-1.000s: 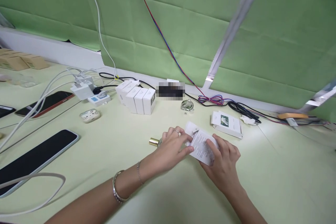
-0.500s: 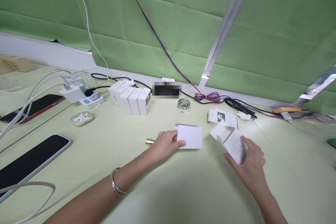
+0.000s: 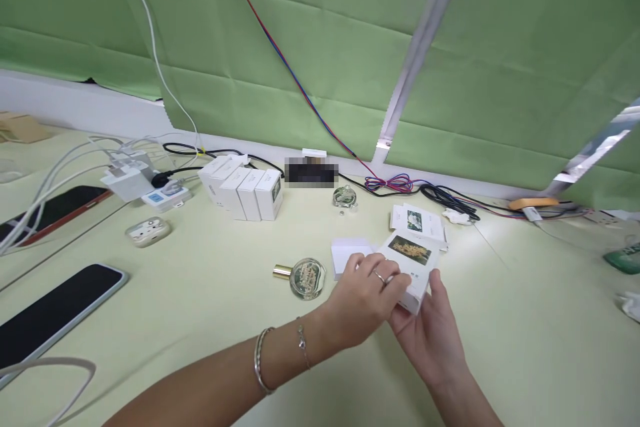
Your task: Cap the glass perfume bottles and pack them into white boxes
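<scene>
A white perfume box (image 3: 410, 257) with a yellow flower picture is tilted between both hands in front of me. My right hand (image 3: 433, 337) holds it from below and the right side, thumb along its edge. Over its near left end, the fingers of my left hand (image 3: 365, 297) are curled, touching the box. A plain white folded card piece (image 3: 345, 252) lies on the table just behind my left hand, partly covered by it. To the left rests a round glass perfume bottle (image 3: 307, 279) with a gold cap (image 3: 283, 271), lying on its side.
Another white box (image 3: 417, 223) with a flower picture lies behind. Several white boxes (image 3: 243, 193) stand back left. A second glass bottle (image 3: 345, 196) is near the wall. Phones (image 3: 65, 313), an earphone case (image 3: 148, 231), chargers and cables (image 3: 447, 200) lie around.
My left hand has let go of the white card piece and moved right onto the box. My right hand has brought the box left and turned its picture side up. The bottle is now uncovered.
</scene>
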Tool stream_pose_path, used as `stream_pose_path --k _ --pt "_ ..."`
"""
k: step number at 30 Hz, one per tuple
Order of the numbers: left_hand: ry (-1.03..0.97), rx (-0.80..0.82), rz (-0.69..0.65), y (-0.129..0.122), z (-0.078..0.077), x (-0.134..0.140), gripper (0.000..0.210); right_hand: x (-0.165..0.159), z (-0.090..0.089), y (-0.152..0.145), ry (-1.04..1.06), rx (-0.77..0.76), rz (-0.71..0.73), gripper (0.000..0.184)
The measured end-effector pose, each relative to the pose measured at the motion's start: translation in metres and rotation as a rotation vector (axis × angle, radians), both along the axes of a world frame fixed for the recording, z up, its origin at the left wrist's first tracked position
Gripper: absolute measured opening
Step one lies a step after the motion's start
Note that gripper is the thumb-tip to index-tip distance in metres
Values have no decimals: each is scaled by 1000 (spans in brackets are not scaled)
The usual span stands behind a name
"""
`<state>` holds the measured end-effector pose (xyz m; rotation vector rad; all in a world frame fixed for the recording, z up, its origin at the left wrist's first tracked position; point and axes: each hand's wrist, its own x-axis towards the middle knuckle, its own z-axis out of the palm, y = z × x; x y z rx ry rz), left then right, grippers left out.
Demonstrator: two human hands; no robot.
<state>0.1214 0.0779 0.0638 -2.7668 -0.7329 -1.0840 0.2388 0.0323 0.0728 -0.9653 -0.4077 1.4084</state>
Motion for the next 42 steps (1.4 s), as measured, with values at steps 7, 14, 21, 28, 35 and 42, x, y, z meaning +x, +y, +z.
stream_pose_path --k 7,14,21,28,35,42 --pt "-63 259 -113 5 -9 -16 20 17 -3 -2 50 -106 -30 32" --pt "187 -93 172 20 -31 -24 16 67 -4 35 -389 145 -270 45" --pt "443 -383 46 12 -47 -23 30 77 -6 82 -1538 403 545 48" --pt "575 -216 64 -16 -61 -28 25 48 -73 47 -2214 528 268 44" --pt "296 -144 49 -8 -39 -49 15 37 -84 7 -2092 329 356 43" --pt "249 -525 342 33 -26 -131 39 151 -98 -6 -2254 90 261 58"
